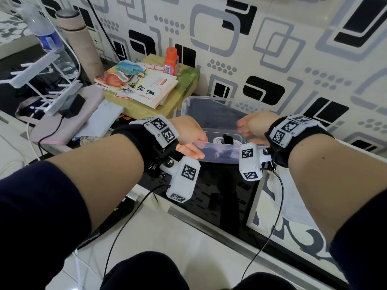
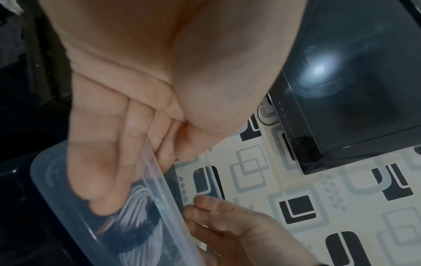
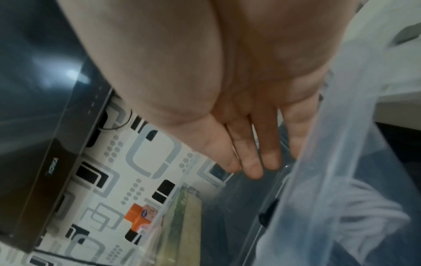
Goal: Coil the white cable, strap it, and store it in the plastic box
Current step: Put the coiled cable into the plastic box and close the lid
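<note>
While the far-left clutter stayed out of play, a water bottle (image 1: 45, 36) and white rack (image 1: 39, 80) stood by a cardboard tube (image 1: 80, 45). Further right, books (image 1: 138, 84) lay on a green box (image 1: 167, 97), an orange-capped bottle (image 1: 171, 60) upright behind them.

Left hand (image 1: 188, 136) gripped the near rim of the plastic box (image 1: 219, 107): thumb outside the wall, fingers (image 2: 98, 180) curled over and down inside, just above the coil. White cable (image 1: 219, 141) lay coiled on the box floor, black strap (image 1: 227, 139) around it; both read through the clear wall in the left wrist view.

Right hand (image 1: 254, 127) was at the box's right end, fingers (image 3: 252, 162) straight and relaxed, holding nothing; whether they touched the wall, cannot tell.

Judgement: storing looks done. Risks: left fingertips catching a loop on withdrawal and dragging the coil up; the light box, gripped at one edge only, tipping or sliding on the glossy black top (image 1: 219, 195).
</note>
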